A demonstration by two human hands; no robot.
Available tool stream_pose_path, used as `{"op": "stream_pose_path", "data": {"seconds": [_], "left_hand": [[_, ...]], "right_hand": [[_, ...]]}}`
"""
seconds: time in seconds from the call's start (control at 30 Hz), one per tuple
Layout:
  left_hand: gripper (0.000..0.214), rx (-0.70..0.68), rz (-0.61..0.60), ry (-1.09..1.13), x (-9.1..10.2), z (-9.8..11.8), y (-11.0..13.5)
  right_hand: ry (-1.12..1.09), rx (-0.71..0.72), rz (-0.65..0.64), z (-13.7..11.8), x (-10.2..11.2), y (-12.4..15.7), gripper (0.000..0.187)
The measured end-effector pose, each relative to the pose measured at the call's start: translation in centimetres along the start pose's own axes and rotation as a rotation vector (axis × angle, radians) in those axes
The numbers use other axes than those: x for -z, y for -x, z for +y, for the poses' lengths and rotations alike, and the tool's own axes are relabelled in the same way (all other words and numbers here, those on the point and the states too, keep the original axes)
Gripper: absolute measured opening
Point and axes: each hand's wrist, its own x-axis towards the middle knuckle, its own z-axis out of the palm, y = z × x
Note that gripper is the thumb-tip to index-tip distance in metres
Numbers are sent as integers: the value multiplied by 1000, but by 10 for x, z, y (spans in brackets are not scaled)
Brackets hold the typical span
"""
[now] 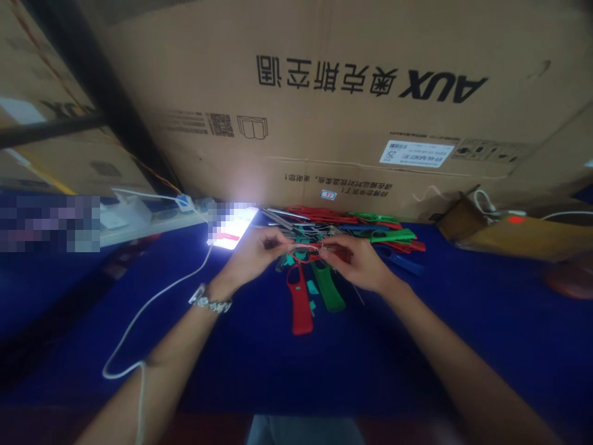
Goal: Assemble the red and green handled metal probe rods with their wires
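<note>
Both my hands meet over a blue-covered table (259, 352). My left hand (252, 253), with a bracelet at the wrist, pinches one end of a thin metal wire part (306, 248). My right hand (359, 262) is closed on the other end of the same part. Just below them lie a red plastic handle (299, 303) and a green plastic handle (328, 287), pointing toward me. Behind the hands sits a heap of red, green and blue handles with metal pieces (370, 228).
A lit phone (234, 227) lies left of the heap with a white cable (152, 303) running toward me. A large AUX cardboard box (324, 93) stands behind the table. A brown box with cables (509, 232) is at the right. More cardboard and a dark bar are at the left.
</note>
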Motion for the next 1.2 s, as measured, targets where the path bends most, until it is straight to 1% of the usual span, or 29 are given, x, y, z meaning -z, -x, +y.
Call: {"op": "stream_pose_path", "data": {"seconds": [0.13, 0.3, 0.5, 0.63, 0.7, 0.8, 0.9, 0.97, 1.07, 1.2], "left_hand": [[19, -20, 9, -42, -1, 1, 1], [18, -17, 3, -38, 0, 6, 0], [17, -11, -41, -5, 1, 10, 0], [24, -7, -53, -13, 3, 9, -1], [25, 19, -102, 4, 5, 8, -1], [20, 59, -172, 41, 7, 6, -2], [17, 84, -184, 71, 7, 2, -2], [17, 90, -172, 78, 6, -1, -1], [18, 45, -136, -9, 3, -3, 0], [18, -127, -111, -226, -2, 3, 2]], "right_hand": [[-125, -67, 0, 6, -5, -1, 32], [-313, -43, -43, 13, -7, -2, 30], [-471, -59, -60, 23, -10, -1, 35], [-500, -64, -68, 24, -11, -2, 32], [-498, -61, -68, 21, -10, -2, 31], [-491, -52, -82, 17, -9, 0, 29], [-482, -41, -83, 15, -8, 1, 28], [-486, -45, -77, 15, -8, 1, 28], [-519, -67, -85, 16, -9, 1, 28], [-540, -97, -86, 17, -10, 0, 29]]}}
